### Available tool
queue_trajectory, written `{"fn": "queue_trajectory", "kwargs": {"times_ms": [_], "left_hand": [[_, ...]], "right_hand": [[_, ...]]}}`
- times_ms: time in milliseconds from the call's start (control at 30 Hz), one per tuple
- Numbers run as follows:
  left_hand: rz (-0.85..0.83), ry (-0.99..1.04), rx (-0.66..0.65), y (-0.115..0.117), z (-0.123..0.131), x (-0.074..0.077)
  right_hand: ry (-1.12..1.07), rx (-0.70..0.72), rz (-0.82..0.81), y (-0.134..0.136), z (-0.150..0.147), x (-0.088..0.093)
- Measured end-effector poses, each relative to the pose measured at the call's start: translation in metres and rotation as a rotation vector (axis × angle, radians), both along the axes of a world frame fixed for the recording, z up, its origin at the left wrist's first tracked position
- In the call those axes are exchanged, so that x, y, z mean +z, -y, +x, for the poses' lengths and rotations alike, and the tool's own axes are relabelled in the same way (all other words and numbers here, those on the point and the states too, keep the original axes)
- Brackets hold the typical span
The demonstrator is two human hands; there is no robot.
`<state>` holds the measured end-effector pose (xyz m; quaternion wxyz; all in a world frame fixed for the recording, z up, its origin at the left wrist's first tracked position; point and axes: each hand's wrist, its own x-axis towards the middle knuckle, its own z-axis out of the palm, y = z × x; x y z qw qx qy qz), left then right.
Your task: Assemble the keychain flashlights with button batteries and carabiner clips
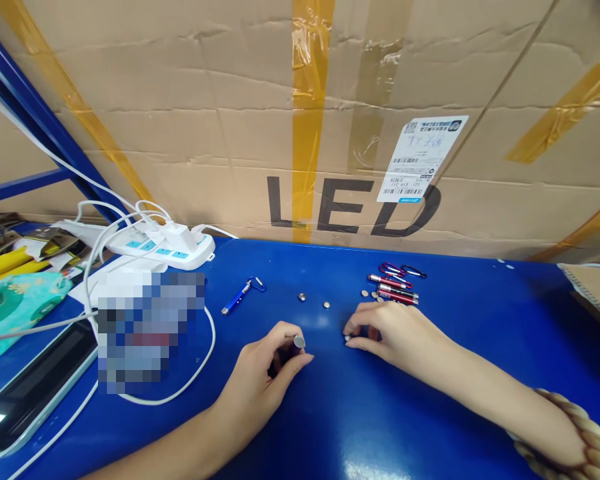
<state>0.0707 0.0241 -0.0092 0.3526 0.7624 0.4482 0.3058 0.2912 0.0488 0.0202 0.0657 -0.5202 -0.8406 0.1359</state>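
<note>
My left hand point(270, 373) is curled around a small dark tube with a silver end point(298, 343), held upright just above the blue table point(360, 413). My right hand point(387, 330) lies on the table with its fingertips pinched on a tiny silver button cell point(347, 339). Two more button cells point(302, 297) point(327, 305) lie a short way beyond the hands. A blue keychain flashlight point(240, 295) lies to the left of them. Several red keychain flashlights point(394, 288) with carabiners lie just beyond my right hand.
A large cardboard box printed "LED" point(330, 120) walls off the back. A white power strip point(165, 243) with plugs and white cables sits at the left, with a tablet point(30, 393) at the near left. A blurred patch covers something beside it. Packets lie far left.
</note>
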Motion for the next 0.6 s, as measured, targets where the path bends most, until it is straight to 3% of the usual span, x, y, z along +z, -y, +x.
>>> {"fn": "queue_trajectory", "kwargs": {"times_ms": [200,433,500,600], "left_hand": [[0.060,0.047,-0.053,0.000,0.000,0.002],[0.115,0.121,-0.117,0.002,0.001,0.000],[0.119,0.122,-0.122,0.003,0.001,-0.001],[0.128,0.084,-0.116,0.004,0.000,-0.002]], "right_hand": [[-0.106,-0.016,-0.224,0.007,-0.007,-0.003],[-0.166,0.043,-0.345,0.015,-0.012,-0.004],[-0.177,0.061,-0.305,0.016,-0.013,-0.003],[-0.308,0.066,-0.095,0.019,-0.017,0.000]]}}
